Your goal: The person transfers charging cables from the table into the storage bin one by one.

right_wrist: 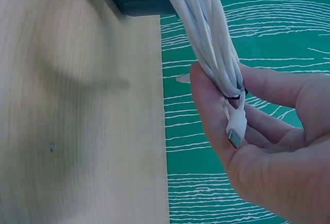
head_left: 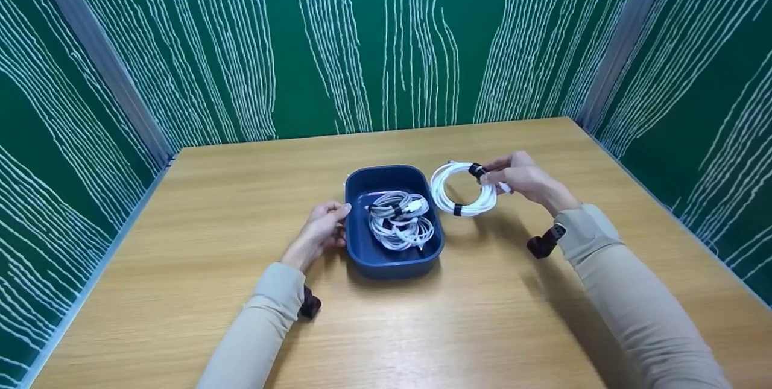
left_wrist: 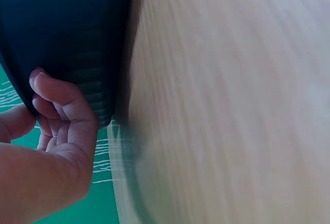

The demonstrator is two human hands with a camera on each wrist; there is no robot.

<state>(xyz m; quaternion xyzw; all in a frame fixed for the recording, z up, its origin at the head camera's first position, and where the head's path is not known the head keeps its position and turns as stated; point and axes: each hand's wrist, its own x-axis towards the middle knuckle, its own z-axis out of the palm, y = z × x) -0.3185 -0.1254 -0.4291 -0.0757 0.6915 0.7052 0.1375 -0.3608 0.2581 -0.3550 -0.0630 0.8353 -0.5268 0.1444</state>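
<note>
A dark blue plastic bin (head_left: 394, 267) stands on the table with several coiled grey and white cables (head_left: 401, 226) lying inside. My left hand (head_left: 319, 229) pinches the bin's left rim, thumb on top and fingers curled against the outer wall (left_wrist: 56, 38). In my right hand (head_left: 523, 178) is a coiled white USB cable (head_left: 443, 199), bound with black straps and held up just right of the bin. The right wrist view shows thumb and fingers of the right hand (right_wrist: 278, 147) around the coil, with the cable's plug (right_wrist: 236, 128) hanging by the palm.
The wooden table (head_left: 241, 208) extends around the bin on all sides. Green panels with white wavy lines (head_left: 392, 45) rise behind it and at both sides. Each sleeve carries a small black wrist camera (head_left: 546, 241).
</note>
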